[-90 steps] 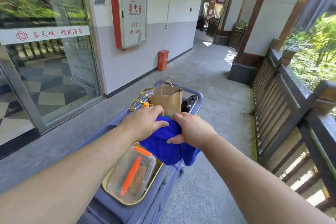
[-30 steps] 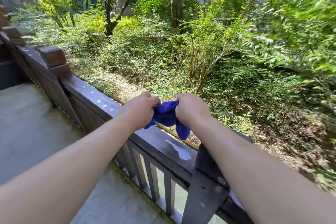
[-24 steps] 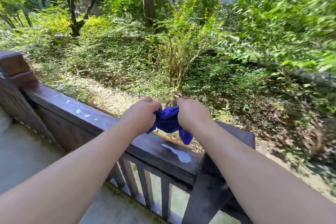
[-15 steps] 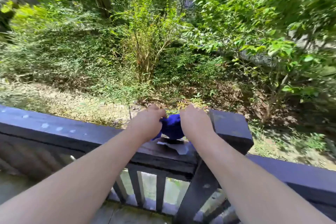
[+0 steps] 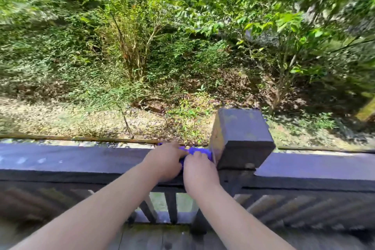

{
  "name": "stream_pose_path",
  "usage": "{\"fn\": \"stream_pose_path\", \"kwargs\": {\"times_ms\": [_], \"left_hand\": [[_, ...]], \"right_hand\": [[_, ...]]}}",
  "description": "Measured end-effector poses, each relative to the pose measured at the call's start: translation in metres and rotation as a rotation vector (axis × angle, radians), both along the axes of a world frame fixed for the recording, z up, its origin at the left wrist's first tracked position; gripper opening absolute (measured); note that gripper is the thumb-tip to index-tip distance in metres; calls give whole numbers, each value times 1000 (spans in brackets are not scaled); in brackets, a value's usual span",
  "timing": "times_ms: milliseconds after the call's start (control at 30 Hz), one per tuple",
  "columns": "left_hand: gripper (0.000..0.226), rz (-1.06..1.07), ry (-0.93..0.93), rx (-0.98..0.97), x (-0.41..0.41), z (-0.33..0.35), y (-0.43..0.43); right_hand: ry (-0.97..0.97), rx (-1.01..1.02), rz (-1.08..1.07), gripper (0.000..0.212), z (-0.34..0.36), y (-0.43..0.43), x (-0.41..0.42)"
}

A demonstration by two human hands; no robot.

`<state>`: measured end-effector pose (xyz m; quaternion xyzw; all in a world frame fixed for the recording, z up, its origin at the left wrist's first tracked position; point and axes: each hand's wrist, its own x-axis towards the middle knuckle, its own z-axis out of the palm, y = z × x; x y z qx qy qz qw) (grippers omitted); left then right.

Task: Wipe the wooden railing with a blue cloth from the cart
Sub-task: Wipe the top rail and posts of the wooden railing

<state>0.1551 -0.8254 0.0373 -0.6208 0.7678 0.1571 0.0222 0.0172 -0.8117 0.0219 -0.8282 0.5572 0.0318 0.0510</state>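
Both hands press a bunched blue cloth (image 5: 194, 151) onto the wooden railing (image 5: 81, 160). The left hand (image 5: 165, 161) and right hand (image 5: 199, 170) grip it side by side, just left of a square post (image 5: 243, 138).

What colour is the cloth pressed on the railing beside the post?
Bright blue; the cloth shows between both hands on the railing, seen only in the head view.

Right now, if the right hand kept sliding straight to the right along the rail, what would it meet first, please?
Most likely the post: it rises above the rail just right of the right hand and cloth.
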Motion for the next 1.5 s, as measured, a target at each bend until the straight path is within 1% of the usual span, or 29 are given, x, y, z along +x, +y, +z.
{"fn": "stream_pose_path", "kwargs": {"times_ms": [33, 67, 133, 200, 267, 333, 467, 600, 667, 733, 800, 867, 967, 1067, 1133, 1267, 1333, 1400, 1500], "left_hand": [[36, 2, 3, -28, -1, -4, 3], [34, 3, 11, -50, -1, -8, 4], [38, -8, 37, -61, 3, -10, 7], [37, -20, 68, -77, 9, -11, 10], [34, -28, 88, -95, 14, -12, 12], [33, -68, 65, -110, 16, -14, 14], [36, -157, 12, -147, 25, -22, 23], [32, -188, 61, -180, 37, -28, 20], [26, -178, 80, -200, 36, -27, 12], [24, -180, 78, -245, 34, -26, 11], [25, -199, 50, -244, 37, -28, 15], [27, -200, 37, -198, 42, -31, 20], [27, -208, 30, -163, 45, -30, 19], [25, -164, 49, -149, 41, -23, 8], [25, -153, 50, -156, 40, -20, 5], [27, -161, -2, -151, 51, -24, 26], [28, -135, 47, -155, 60, -27, 36], [25, -87, 77, -152, 67, -25, 40], [17, 65, 22, -142, 71, -20, 41]], "right_hand": [[-3, -12, 4, 29, -2, 3, 0], [-6, -22, 5, 30, -4, 4, 1], [-20, -34, -10, 33, -8, 6, 1], [-28, -36, -15, 36, -11, 7, 1], [18, -39, 12, 37, -12, 7, 1], [78, -38, 51, 36, -15, 6, 1], [79, -1, 68, 35, -26, 13, 0], [-33, -84, 12, 35, -31, 9, 5], [-63, -90, 19, 37, -32, 2, 8], [-122, -108, -23, 35, -32, 2, 8], [-126, -127, -25, 30, -32, 11, 9], [-188, -160, -45, 20, -30, 23, 9], [-248, -177, -43, 12, -27, 24, 10], [-259, -156, -70, 16, -22, 10, 16], [-251, -186, -77, 10, -21, 7, 20], [-213, -183, -6, 5, -29, 27, 19], [-206, -172, 13, 7, -32, 31, 20], [-214, -142, 29, 13, -34, 26, 25], [-233, -81, 97, 19, -30, 16, 39]]}}
